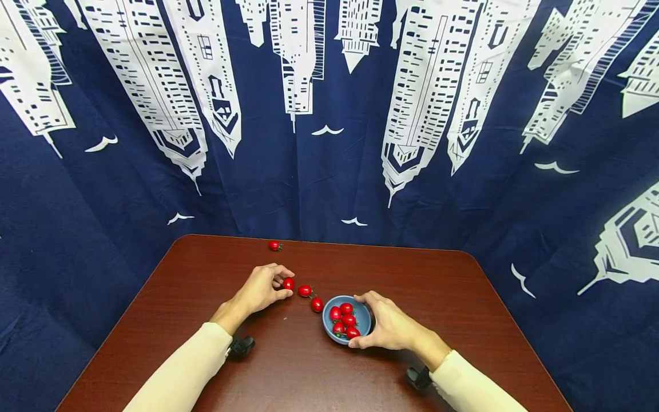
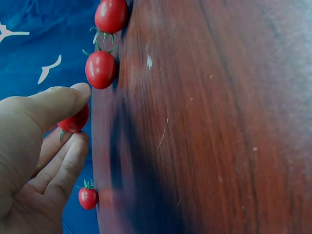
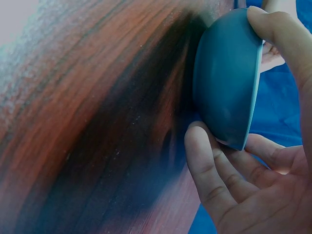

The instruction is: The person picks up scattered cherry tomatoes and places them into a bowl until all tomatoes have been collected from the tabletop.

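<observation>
My left hand (image 1: 262,289) pinches a cherry tomato (image 1: 288,284) between thumb and fingers; in the left wrist view this tomato (image 2: 74,120) is partly covered by the thumb. Two more cherry tomatoes with green stems, one (image 1: 305,291) and another (image 1: 317,304), lie between that hand and a small blue bowl (image 1: 327,332). Inside the bowl sit several red cherry tomatoes (image 1: 348,320). My right hand (image 1: 393,323) grips the bowl from its right side, thumb at the near rim and fingers at the far rim. The right wrist view shows the bowl's outer wall (image 3: 226,78) between thumb and fingers.
A lone cherry tomato (image 1: 274,245) lies near the far edge of the brown wooden table (image 1: 412,274). Behind the table hangs a dark blue cloth (image 1: 309,183) printed with white buildings. A dark wrist camera (image 1: 241,346) sits below the left wrist.
</observation>
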{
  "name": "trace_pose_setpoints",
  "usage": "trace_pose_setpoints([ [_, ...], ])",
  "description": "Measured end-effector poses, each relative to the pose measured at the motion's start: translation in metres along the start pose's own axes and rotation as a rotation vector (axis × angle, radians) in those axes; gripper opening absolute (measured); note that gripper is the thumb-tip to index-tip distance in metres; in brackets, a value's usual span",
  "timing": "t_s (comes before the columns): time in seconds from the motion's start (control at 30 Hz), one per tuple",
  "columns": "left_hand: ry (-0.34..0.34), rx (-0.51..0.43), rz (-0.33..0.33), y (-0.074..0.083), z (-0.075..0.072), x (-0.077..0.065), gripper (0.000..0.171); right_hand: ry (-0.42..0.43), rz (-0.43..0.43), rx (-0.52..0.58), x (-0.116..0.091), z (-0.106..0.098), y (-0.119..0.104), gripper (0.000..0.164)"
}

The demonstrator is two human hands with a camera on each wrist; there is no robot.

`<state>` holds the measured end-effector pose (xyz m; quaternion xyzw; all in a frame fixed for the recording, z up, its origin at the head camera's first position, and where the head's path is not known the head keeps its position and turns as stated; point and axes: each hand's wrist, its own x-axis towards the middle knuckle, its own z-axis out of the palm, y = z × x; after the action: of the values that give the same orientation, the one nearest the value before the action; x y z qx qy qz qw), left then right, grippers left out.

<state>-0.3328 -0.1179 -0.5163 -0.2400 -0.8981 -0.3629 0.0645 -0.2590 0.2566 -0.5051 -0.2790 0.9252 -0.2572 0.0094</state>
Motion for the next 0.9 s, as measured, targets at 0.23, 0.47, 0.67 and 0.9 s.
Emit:
trace_pose_setpoints([
  [0.23, -0.010, 0.015, 0.032, 0.011, -0.001, -0.004, 0.040, 0.006, -0.003, -0.012, -0.001, 0.001, 0.001, 0.099],
  [0.47, -0.017, 0.022, 0.089, 0.024, 0.001, -0.006, 0.039, -0.003, 0.000, 0.001, -0.001, 0.002, 0.001, 0.099],
  [0.67, -0.029, 0.008, 0.135, 0.036, 0.007, -0.006, 0.039, -0.008, 0.002, 0.005, -0.001, 0.003, 0.002, 0.099],
  [0.9, -0.057, -0.009, 0.177, 0.054, 0.012, -0.005, 0.038, -0.009, -0.002, 0.005, 0.000, 0.002, 0.002, 0.098],
])
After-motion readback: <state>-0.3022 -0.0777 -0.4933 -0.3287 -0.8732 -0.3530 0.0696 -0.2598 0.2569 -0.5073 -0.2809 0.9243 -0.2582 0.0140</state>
